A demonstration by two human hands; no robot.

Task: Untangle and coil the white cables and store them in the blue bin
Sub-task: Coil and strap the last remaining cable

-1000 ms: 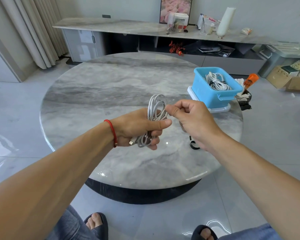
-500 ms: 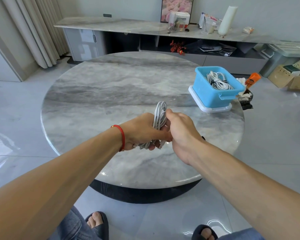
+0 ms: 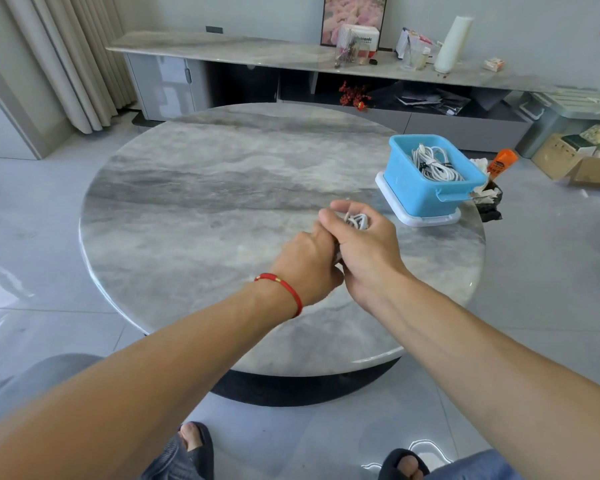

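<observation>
Left hand [image 3: 307, 268], red cord at its wrist, is curled and pressed against the right, though what its fingers clasp is hidden from here. Right beside it, touching, the right hand [image 3: 364, 251] is wrapped around the coiled white cable [image 3: 356, 221], loops peeking out just above the knuckles. Beyond the grip and off to the right sits the blue bin [image 3: 413, 188] near the marble table's [image 3: 194, 202] edge, more white cables [image 3: 433, 164] already inside. Best play, I'd say: keep the loops squeezed so they can't spring apart, carry the bundle over the rim, then lower it in flat before letting go.
</observation>
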